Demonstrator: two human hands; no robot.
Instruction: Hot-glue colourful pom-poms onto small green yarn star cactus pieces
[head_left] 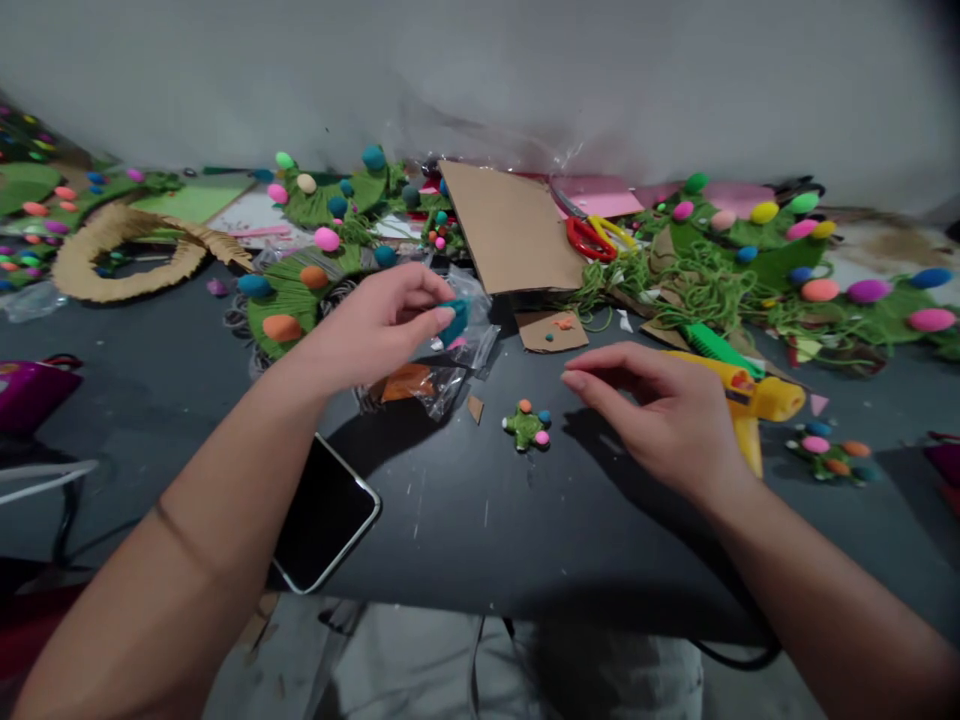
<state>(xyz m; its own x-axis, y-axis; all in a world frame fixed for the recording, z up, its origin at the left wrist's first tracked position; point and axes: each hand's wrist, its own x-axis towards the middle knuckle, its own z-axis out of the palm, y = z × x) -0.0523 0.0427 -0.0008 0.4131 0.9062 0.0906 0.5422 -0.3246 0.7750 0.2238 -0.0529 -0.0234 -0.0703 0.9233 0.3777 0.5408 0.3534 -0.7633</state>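
Observation:
My left hand (394, 325) is closed in a pinch on a teal piece of soft-looking material (454, 322), above several clear plastic bags (480, 350). Below and to its right, a small green star-shaped ornament (526, 428) with orange, blue and pink balls on its points lies flat on the dark table. To the right of that star, my right hand (649, 405) hovers with thumb and forefinger together; anything between the tips is too small to make out. Partly behind this hand lies a yellow glue gun (772, 398).
A phone (330, 525) lies under my left forearm. At the back are a cardboard sheet (510, 230), red and yellow scissors (591, 238), tangled green yarn (697, 285) and a tan wreath ring (82, 275). A second ball-studded ornament (832, 455) sits at right.

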